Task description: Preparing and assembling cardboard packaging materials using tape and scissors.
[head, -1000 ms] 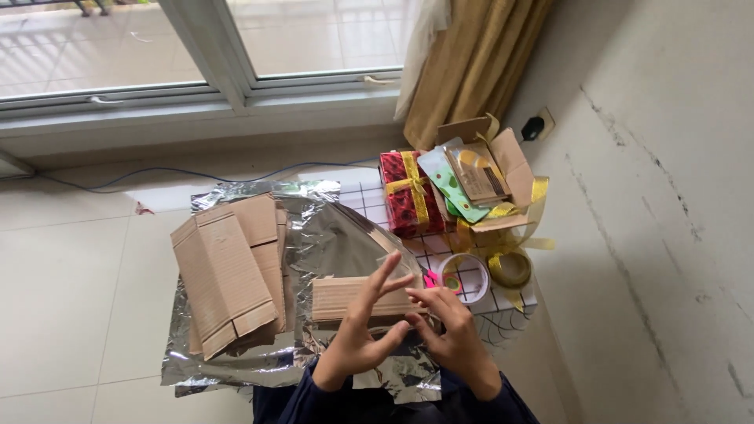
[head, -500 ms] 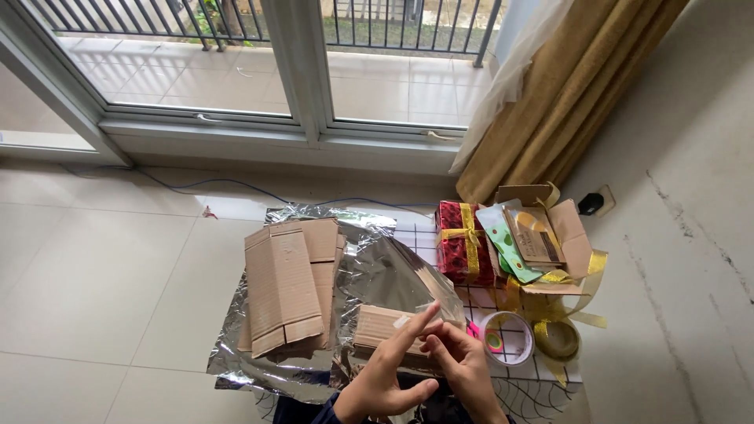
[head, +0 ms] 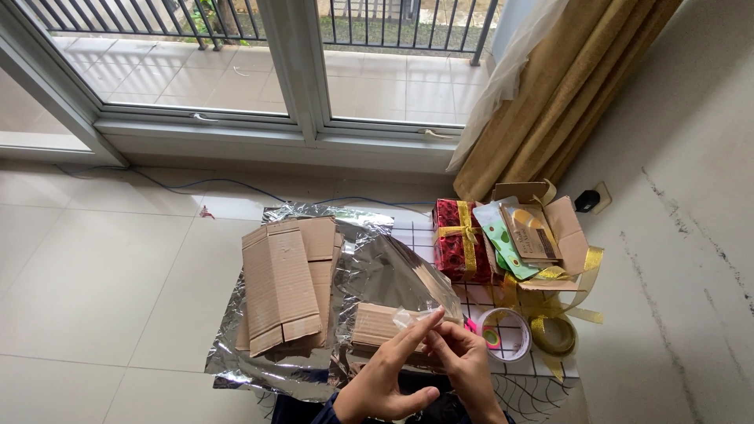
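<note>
- Pinching a strip of clear tape (head: 414,318) between both hands, low in the head view, just above the small cardboard box (head: 382,330).
- Left hand (head: 386,377): thumb and forefinger closed on the tape's near end, forefinger stretched up toward the strip's tip, other fingers curled loosely.
- Right hand (head: 465,365): fingertips gathered and closed on the same strip from the right, touching the left hand's fingers.
- Tape: short, see-through, crumpled a little, held in the air over the box's right end; whether it touches the box cannot be told.
- Small cardboard box: corrugated, lying on the silver foil sheet (head: 369,271), partly hidden by the hands.
- Foil sheet: spread on the tiled floor (head: 94,275), crinkled, one flap lifted up toward the right.
- Flattened cardboard (head: 287,283): lying on the foil's left half, well apart from the hands.
- Tape roll (head: 503,334): white ring just right of the right hand, on a white grid mat (head: 542,365).
- Gold ribbon roll (head: 554,334): beside the tape roll, loose ribbon trailing to the right.
- Red gift box (head: 459,239) with gold ribbon: beyond the hands, beside an open carton (head: 565,235) holding bits and a green card.
- Window (head: 298,63) and gold curtain (head: 550,102) at the far side.
</note>
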